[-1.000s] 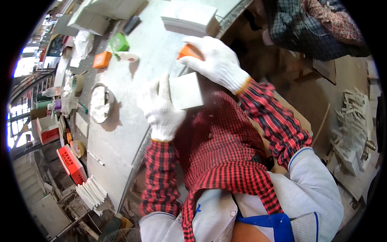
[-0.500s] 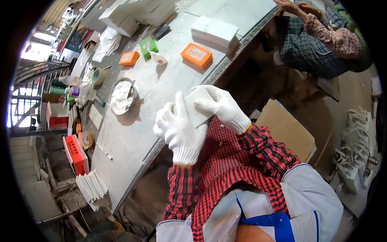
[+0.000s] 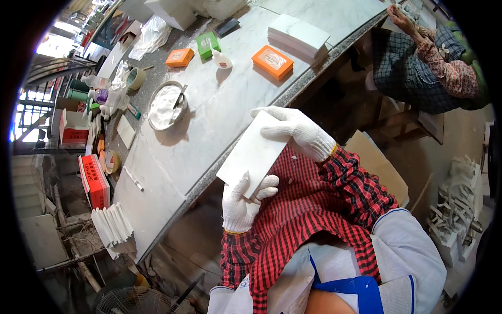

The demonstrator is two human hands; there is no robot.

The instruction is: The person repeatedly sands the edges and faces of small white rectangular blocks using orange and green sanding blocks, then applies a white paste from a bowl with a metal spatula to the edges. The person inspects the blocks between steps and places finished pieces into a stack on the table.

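a metal bowl [image 3: 165, 106] of white paste with a tool in it sits on the left of a pale stone surface [image 3: 209, 131]. in front of the surface's edge, over the person's lap, the left hand [image 3: 241, 201] in a white glove grips the lower end of a flat white tile [image 3: 253, 153]. the gloved right hand [image 3: 296, 132] clasps its upper edge. farther right on the surface lies an orange box [image 3: 272, 60]. another person [image 3: 434, 63] sits at far right.
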